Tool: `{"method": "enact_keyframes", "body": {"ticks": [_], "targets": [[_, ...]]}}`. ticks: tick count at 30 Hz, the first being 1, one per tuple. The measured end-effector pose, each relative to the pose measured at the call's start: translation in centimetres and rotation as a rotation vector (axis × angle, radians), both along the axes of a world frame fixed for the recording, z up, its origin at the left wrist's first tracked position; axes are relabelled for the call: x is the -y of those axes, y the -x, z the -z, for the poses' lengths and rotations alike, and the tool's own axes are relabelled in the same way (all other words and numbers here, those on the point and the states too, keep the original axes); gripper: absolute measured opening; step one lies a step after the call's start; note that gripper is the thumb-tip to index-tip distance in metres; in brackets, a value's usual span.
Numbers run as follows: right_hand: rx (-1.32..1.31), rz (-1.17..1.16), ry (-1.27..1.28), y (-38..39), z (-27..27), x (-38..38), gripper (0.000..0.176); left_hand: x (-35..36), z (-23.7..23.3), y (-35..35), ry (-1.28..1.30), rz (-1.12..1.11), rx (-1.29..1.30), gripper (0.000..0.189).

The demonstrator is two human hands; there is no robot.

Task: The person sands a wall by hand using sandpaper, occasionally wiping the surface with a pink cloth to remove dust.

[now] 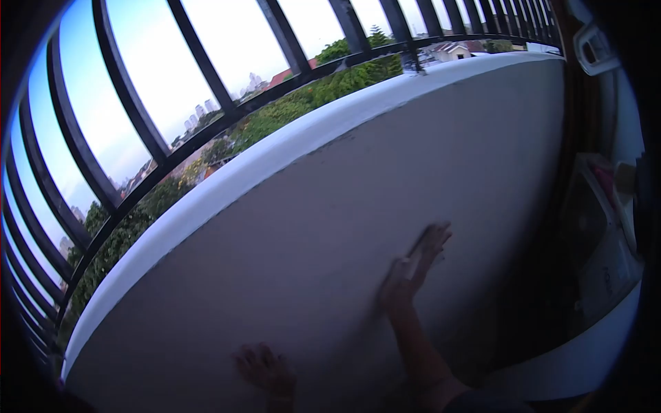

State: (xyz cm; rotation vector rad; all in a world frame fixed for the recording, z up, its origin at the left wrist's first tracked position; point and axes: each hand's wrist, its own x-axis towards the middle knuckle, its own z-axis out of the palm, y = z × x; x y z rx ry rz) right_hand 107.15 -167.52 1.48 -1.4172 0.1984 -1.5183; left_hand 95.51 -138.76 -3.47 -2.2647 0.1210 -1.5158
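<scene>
A dull grey-brown wall (330, 227) fills the middle of the view under a white rounded ledge (227, 182). Low on this wall is my left hand (266, 369), its fingers apart and nothing visible in it. My right hand (413, 270) is higher and further right, pressed towards the wall with the fingers pointing up and right. Between its thumb and fingers shows a small pale piece of something flat, mostly covered by the hand and too blurred to name. A dark shadow or edge runs along the hand's left side.
Black metal railing bars (200, 58) rise above the ledge, with trees (296, 107) and buildings beyond. At the right stand a pale plastic container or appliance (606, 255), partly in shadow, and a white handle-like part (595, 48) near the top.
</scene>
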Motion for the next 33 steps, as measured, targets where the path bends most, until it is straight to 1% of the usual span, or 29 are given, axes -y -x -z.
{"method": "enact_keyframes", "body": {"ticks": [1, 2, 3, 4, 5, 6, 8, 9, 10, 11, 13, 14, 15, 17, 18, 19, 21, 22, 23, 24, 25, 26, 27, 28, 30, 32, 33], "targets": [[-0.04, -0.076, 0.197, 1.2, -0.5, -2.8, 0.064, 0.6, 0.4, 0.0, 0.114, -0.019, 0.033, 0.06], [-0.075, -0.15, 0.398, 2.7, 0.2, -5.3, 0.064, 1.2, 0.7, 0.0, 0.229, -0.037, 0.068, 0.061], [-0.065, -0.13, 0.664, 3.7, 3.6, -7.9, 0.062, 1.5, 1.4, 0.1, 0.348, -0.05, 0.104, 0.063], [-0.044, -0.106, 0.933, 4.2, 8.6, -9.9, 0.06, 1.4, 2.4, 0.3, 0.394, -0.057, 0.118, 0.064], [-0.039, -0.053, 1.112, 4.8, 13.1, -10.0, 0.055, 1.0, 3.4, 0.5, 0.438, -0.061, 0.138, 0.065], [-0.024, 0.003, 1.291, 4.7, 16.8, -8.5, 0.051, 0.4, 4.6, 0.6, 0.482, -0.067, 0.163, 0.066], [-0.09, -0.199, 1.198, 3.1, 22.1, -2.3, 0.045, -2.4, 7.5, 1.5, 0.494, -0.05, 0.181, 0.066], [-0.16, -0.309, 1.072, 3.0, 18.8, -0.1, 0.042, -3.0, 9.0, 2.4, 0.503, -0.047, 0.187, 0.066], [-0.087, -0.3, 0.665, 2.6, 15.6, -0.2, 0.048, -3.1, 10.6, 2.9, 0.686, -0.065, 0.266, 0.067], [-0.038, -0.155, 0.474, 2.8, 8.4, -3.2, 0.051, -3.4, 11.5, 5.1, 0.856, -0.116, 0.339, 0.068], [0.012, -0.041, 0.459, 3.2, 1.3, -7.7, 0.054, -2.4, 12.6, 3.0, 1.193, -0.134, 0.556, 0.069], [0.0, -0.111, 0.634, 4.2, 0.7, -9.5, 0.055, -2.5, 13.5, 2.2, 1.351, -0.135, 0.678, 0.07], [-0.002, -0.173, 0.804, 4.9, 0.6, -10.9, 0.056, -3.7, 15.6, 2.1, 1.35, -0.158, 0.703, 0.07], [0.117, -0.129, 1.228, 5.0, 3.6, -11.5, 0.054, -5.8, 19.6, 1.1, 1.742, -0.141, 0.936, 0.068], [0.179, -0.101, 1.452, 4.7, 5.4, -10.8, 0.054, -5.9, 21.1, 1.9, 1.875, -0.157, 0.998, 0.067], [0.243, -0.056, 1.682, 4.0, 7.1, -9.2, 0.054, -5.6, 23.0, 3.7, 2.092, -0.013, 0.903, 0.064], [0.379, 0.047, 2.12, 2.5, 9.8, -4.2, 0.055, -5.1, 25.2, 8.6, 2.479, 0.32, 0.667, 0.059], [0.315, 0.053, 2.144, 1.8, 9.4, -1.1, 0.055, -4.5, 25.0, 11.2, 2.48, 0.546, 0.681, 0.056], [0.253, 0.068, 2.159, 1.2, 8.2, 1.2, 0.056, -3.9, 23.7, 14.3, 2.453, 0.783, 0.69, 0.053], [0.214, 0.095, 2.045, 0.6, 6.6, 2.1, 0.057, -3.8, 23.3, 16.5, 2.399, 1.024, 0.692, 0.05], [0.168, 0.116, 1.927, 0.8, 5.0, 2.2, 0.058, -4.7, 25.2, 17.7, 2.396, 0.891, 0.72, 0.05], [0.164, 0.065, 1.844, 1.6, 3.0, 0.5, 0.057, -5.6, 28.5, 19.2, 2.395, 0.741, 0.74, 0.05], [0.152, 0.011, 1.761, 2.5, 0.4, -2.6, 0.057, -6.1, 30.2, 20.8, 2.391, 0.585, 0.753, 0.05], [0.151, -0.04, 1.675, 3.6, -1.4, -6.0, 0.056, -5.9, 29.8, 21.5, 2.425, 0.571, 0.759, 0.049], [0.198, -0.039, 1.68, 6.5, -2.7, -13.6, 0.055, -4.9, 26.7, 20.4, 2.461, 0.576, 0.805, 0.047], [0.287, -0.195, 1.786, 9.0, -1.4, -19.3, 0.064, -3.8, 22.0, 18.5, 2.475, 0.349, 0.89, 0.046], [0.343, -0.23, 1.946, 10.0, 0.4, -21.5, 0.069, -3.3, 21.0, 18.3, 2.493, 0.226, 0.927, 0.046]]}}
